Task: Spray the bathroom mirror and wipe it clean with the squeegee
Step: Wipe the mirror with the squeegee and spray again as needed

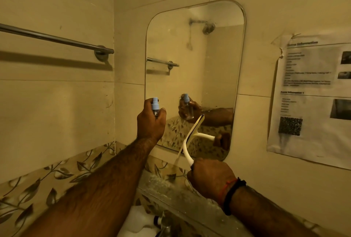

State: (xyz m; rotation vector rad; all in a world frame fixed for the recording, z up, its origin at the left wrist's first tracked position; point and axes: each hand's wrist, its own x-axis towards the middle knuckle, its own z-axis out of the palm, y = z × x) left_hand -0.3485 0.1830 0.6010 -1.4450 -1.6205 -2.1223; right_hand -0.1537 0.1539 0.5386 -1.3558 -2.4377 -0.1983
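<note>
A rounded rectangular mirror [218, 62] hangs on the tiled wall ahead. My left hand [151, 121] holds a small clear spray bottle [155, 104] with a pale blue nozzle, raised at the mirror's lower left edge. My right hand [210, 178] grips the handle of a white squeegee [187, 141]. Its blade rests tilted against the lower part of the glass. The mirror reflects both hands, the bottle and the squeegee. Faint streaks and droplets show on the glass.
A steel towel bar [57, 40] runs along the left wall. A printed paper notice [311, 92] is taped to the wall right of the mirror. A narrow ledge [171, 191] and a tap [165, 225] over a white basin lie below.
</note>
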